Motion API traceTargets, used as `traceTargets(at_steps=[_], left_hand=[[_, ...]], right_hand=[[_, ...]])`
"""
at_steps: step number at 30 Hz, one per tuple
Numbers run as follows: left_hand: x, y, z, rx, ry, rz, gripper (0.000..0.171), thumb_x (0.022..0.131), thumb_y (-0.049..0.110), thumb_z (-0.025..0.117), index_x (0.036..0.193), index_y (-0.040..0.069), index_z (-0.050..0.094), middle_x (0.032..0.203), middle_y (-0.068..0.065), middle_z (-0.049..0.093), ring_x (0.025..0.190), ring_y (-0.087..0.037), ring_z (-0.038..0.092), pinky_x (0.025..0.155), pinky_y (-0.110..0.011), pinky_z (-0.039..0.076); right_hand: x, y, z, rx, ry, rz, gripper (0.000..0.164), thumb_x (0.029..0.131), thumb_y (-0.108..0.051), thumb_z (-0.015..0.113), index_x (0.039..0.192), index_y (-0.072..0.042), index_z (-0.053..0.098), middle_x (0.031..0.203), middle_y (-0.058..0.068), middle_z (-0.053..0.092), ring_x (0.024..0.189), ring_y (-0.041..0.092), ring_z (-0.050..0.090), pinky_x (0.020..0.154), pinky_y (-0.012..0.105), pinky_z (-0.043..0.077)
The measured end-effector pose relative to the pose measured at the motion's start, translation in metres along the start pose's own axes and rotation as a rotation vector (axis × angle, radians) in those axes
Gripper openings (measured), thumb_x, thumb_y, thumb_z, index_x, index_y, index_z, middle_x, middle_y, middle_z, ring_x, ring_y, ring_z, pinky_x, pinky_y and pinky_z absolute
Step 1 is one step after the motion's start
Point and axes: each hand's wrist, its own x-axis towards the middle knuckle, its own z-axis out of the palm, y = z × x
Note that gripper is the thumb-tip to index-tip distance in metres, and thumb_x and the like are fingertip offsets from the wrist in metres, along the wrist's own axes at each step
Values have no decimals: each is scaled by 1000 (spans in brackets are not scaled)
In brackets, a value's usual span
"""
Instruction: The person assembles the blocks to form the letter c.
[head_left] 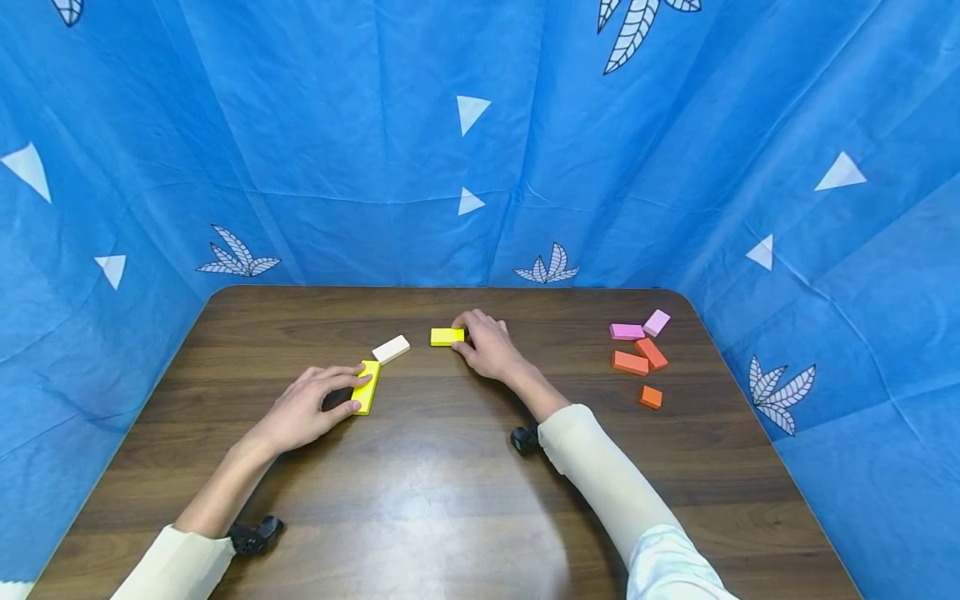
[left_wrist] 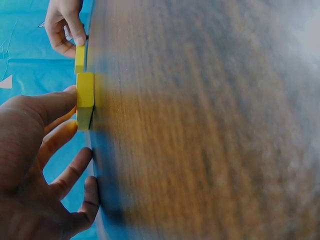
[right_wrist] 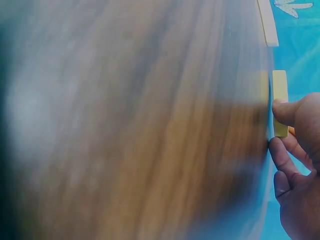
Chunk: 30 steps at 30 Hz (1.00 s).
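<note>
On the left of the wooden table, my left hand holds a yellow block between thumb and fingertips. The left wrist view shows that yellow block at the fingertips, with the other fingers spread below it. A cream block lies just beyond its far end. Farther back, near the middle, my right hand pinches the right end of a second yellow block. In the right wrist view the thumb lies across this second yellow block, and its left end sticks out free.
At the right of the table lie two pink blocks, two red-orange blocks and a small orange block. Blue patterned cloth hangs behind the table and along its sides.
</note>
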Motion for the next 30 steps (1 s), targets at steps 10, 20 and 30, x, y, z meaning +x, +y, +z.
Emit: traceTargets(at_steps=[10, 20, 30], left_hand=[[2, -3, 0, -13, -18, -9, 44, 100, 25, 79, 143, 15, 71, 156, -6, 64, 132, -36, 59, 104, -58, 46], [3, -4, 1, -18, -24, -12, 45, 100, 24, 79, 143, 15, 71, 157, -5, 64, 131, -36, 59, 103, -57, 47], [3, -3, -2, -24, -31, -20, 45, 100, 24, 79, 144, 16, 71, 156, -6, 64, 131, -37, 59, 103, -57, 47]], right_hand=[[4, -6, 7, -20, -2, -16, 31, 107, -29, 70, 133, -13, 64, 126, 4, 67, 106, 21, 61, 93, 40, 39], [8, -14, 14, -44, -5, -22, 29, 106, -30, 71, 130, -14, 64, 124, 3, 67, 105, 23, 58, 93, 40, 39], [11, -19, 16, -56, -4, -27, 31, 105, -32, 72, 131, -15, 64, 126, 1, 67, 109, 23, 58, 94, 40, 39]])
